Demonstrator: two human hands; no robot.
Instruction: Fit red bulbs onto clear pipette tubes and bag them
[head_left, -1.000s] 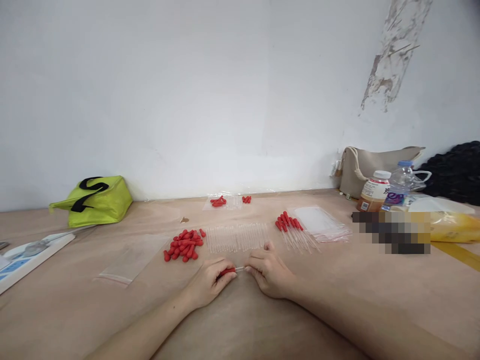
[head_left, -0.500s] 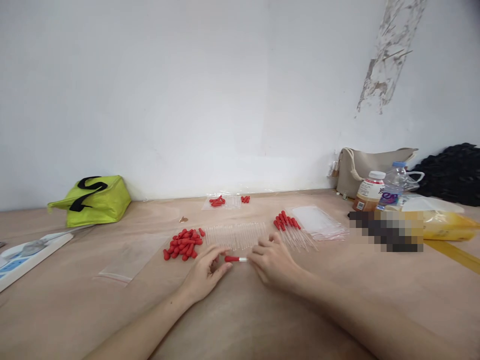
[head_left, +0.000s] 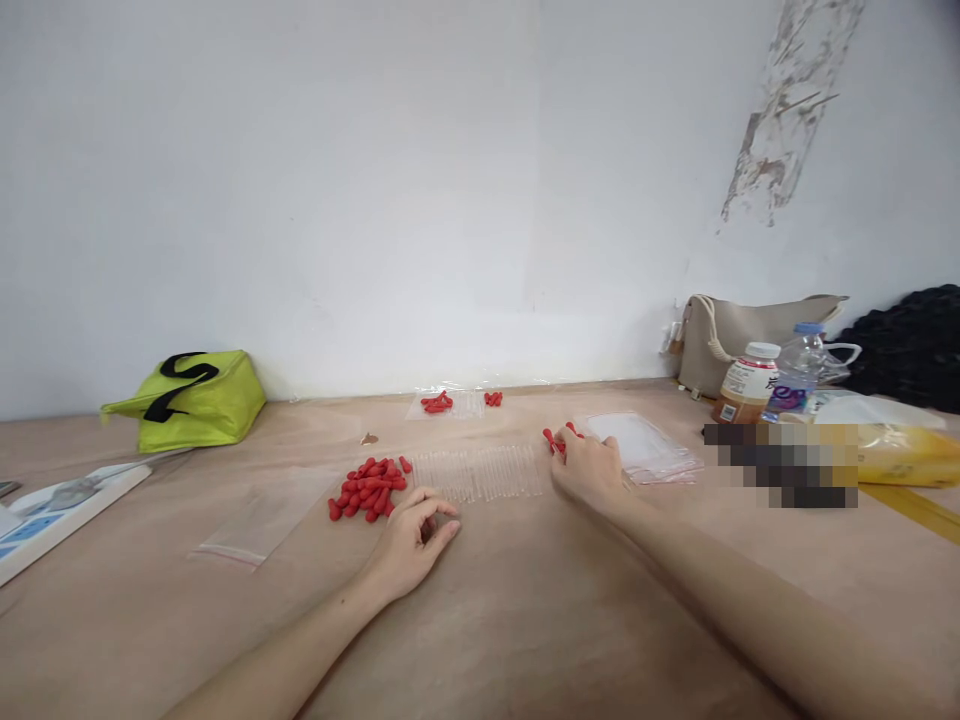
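Head view, red-bulbed droppers [head_left: 549, 437] mostly hidden behind right hand [head_left: 591, 467], grip unclear

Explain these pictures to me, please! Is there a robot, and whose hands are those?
There's no robot here, just a person's two bare hands. Every picture comes from one camera worn on that person's head, looking forward and down, so you see about what they see.

On the brown table there's a heap of red rubbery bulbs, a row of thin clear tubes and some clear plastic bags. A lime-green bag sits farther back.

The left hand is loosely curled beside the heap, with nothing to be seen in its grip. The right hand is over another bunch of red bulbs. It covers them, so I can't tell whether it's holding one.
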